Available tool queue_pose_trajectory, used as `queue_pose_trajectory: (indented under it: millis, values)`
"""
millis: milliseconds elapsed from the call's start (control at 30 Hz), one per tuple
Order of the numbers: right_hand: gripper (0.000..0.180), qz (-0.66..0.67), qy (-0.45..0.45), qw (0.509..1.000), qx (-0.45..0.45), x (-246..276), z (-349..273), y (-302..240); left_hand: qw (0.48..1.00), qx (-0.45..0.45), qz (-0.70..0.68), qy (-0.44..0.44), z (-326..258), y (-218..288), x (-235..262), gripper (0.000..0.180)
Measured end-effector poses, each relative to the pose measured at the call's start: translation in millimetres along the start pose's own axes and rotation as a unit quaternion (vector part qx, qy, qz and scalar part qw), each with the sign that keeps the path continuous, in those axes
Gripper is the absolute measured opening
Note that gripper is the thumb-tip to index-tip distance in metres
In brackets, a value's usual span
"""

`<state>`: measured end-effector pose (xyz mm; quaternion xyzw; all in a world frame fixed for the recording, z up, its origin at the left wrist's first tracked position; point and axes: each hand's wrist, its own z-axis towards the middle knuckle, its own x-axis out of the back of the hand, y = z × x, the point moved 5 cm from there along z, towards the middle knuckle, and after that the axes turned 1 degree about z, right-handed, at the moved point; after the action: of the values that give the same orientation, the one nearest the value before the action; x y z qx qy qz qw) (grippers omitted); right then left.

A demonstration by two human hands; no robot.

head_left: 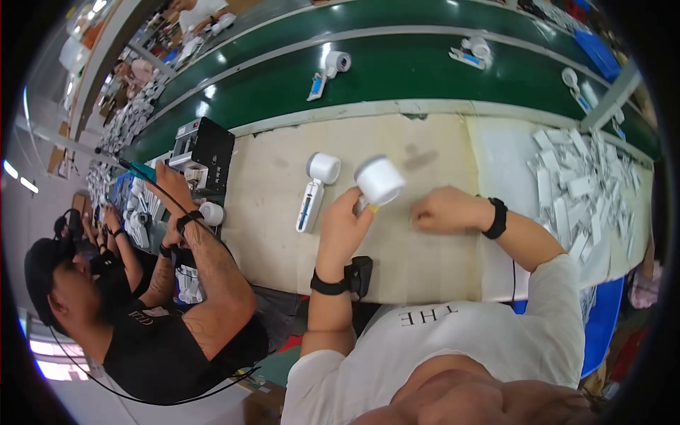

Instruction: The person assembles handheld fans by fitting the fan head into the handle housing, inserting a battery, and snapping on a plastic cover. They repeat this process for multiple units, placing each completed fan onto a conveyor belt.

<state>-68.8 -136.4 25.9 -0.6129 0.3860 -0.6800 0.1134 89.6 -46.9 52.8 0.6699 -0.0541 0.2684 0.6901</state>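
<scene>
Presently I have the left hand [343, 223] clamped on a white gadget [380, 178], its round head raised over the middle of the surface [407, 273] and a bit of yellow showing beneath. My right hand [450, 210] is just to the right, fingers curled in; it is blurred, so I cannot tell whether they pinch anything. Counting, I get one gadget held and one second gadget [309, 205] lying beside the left hand, a dark strip along its handle. At least three more gadgets [338, 62] sit on the green belt [404, 81] beyond; the heap of white parts [577, 191] on the right is too tangled to count. The surface is pale beige, faintly smudged. Left of it I see one black machine [212, 156] and a co-worker in a black cap [48, 265], gripping a teal tool [144, 172].
</scene>
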Motion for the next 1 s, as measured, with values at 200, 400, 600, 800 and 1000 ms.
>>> queue_pose_trajectory:
  millis: [200, 400, 600, 800, 1000]
  values:
    - [0.030, -0.081, 0.194, 0.977, 0.029, 65.0, 138.0, 62.1, 0.926, 0.127, 0.342, 0.093, -12.6, -50.3, 37.9, 0.028]
    - [0.049, -0.414, 0.306, 0.841, 0.168, 102.7, 303.8, 78.5, 0.941, 0.074, 0.307, 0.120, 1.9, -53.7, 35.4, 0.042]
    - [0.042, -0.443, 0.230, 0.866, 0.033, 113.7, 353.3, 106.9, 0.949, -0.038, 0.243, 0.194, -5.0, -26.9, 35.1, 0.046]
    - [0.053, -0.291, 0.115, 0.949, 0.031, 116.9, 242.6, 93.8, 0.976, -0.127, 0.098, 0.149, -11.3, -29.8, 22.1, 0.036]
    - [0.049, -0.307, 0.205, 0.905, 0.209, 131.2, 89.3, -8.8, 0.931, 0.016, -0.343, 0.122, 3.2, -65.0, -6.1, 0.026]
